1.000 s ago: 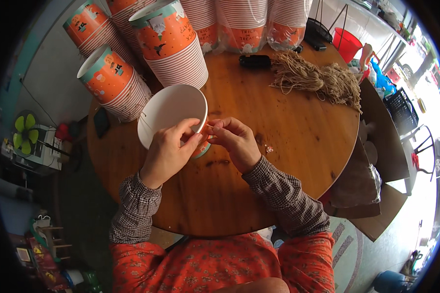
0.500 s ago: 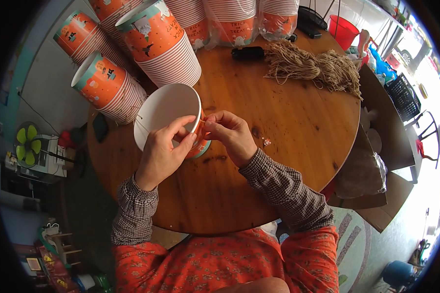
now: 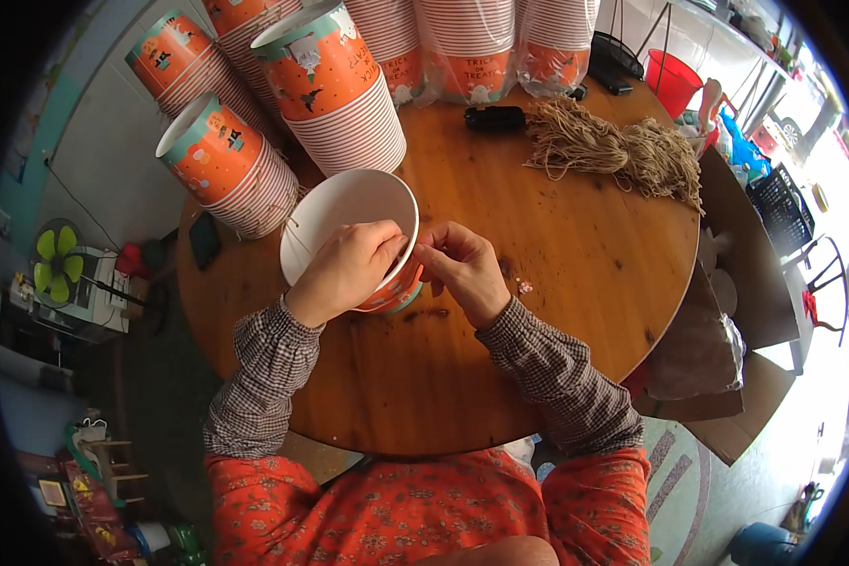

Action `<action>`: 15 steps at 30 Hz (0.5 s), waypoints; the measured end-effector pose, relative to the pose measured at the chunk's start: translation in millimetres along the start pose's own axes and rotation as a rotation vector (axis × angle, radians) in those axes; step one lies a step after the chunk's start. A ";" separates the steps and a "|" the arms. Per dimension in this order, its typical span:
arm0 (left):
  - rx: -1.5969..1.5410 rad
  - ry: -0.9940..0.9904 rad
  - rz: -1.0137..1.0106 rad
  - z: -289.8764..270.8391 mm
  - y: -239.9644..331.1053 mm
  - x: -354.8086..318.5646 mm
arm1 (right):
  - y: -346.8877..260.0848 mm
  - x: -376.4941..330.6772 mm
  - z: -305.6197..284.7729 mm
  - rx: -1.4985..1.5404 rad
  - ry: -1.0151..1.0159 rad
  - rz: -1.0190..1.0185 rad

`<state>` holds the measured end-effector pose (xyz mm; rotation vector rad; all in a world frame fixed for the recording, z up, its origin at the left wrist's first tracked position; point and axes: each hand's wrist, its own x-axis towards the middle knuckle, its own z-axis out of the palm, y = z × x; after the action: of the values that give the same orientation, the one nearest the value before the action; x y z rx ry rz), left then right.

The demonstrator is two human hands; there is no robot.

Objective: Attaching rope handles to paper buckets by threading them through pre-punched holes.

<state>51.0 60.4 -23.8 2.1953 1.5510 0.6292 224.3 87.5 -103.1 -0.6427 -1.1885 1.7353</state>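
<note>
A paper bucket (image 3: pixel 335 203), white inside and orange with a teal band outside, stands tilted on the table before me. A thin beige cord (image 3: pixel 295 226) shows at the left of its rim. My left hand (image 3: pixel 349 269) reaches over the rim, fingers curled together inside against the right wall; their tips are hidden. Just outside that wall my right hand (image 3: pixel 467 274) has thumb and forefinger pinched close to the rim. What lies between the fingers of either hand is too small or hidden to make out.
Stacks of matching paper buckets (image 3: pixel 349 132) stand at the back left, some in clear plastic. A bundle of beige cords (image 3: pixel 613 156) lies at the back right, beside a black object (image 3: pixel 495 119). Small scraps (image 3: pixel 524 285) lie right of my right hand. An open carton (image 3: pixel 750 255) stands beyond the table's right edge.
My left hand has turned over and its fingers have gone deeper inside the bucket, curling closed. My right hand stays pinched by the rim. The whole view has shifted slightly.
</note>
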 end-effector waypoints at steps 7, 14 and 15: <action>-0.077 0.112 0.034 2.2 -3.2 0.0 | -19.3 -0.2 -5.5 -0.021 0.004 0.124; -0.148 0.234 -0.033 -1.4 5.6 -6.1 | -45.2 -4.2 -8.7 -0.127 0.034 -0.002; -0.138 0.264 0.031 -0.8 9.3 -6.5 | -45.7 -5.9 -6.0 -0.115 0.034 -0.037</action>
<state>55.9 51.3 -19.0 2.1029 1.5468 1.0400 249.4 90.6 -64.1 -0.7123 -1.2758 1.6277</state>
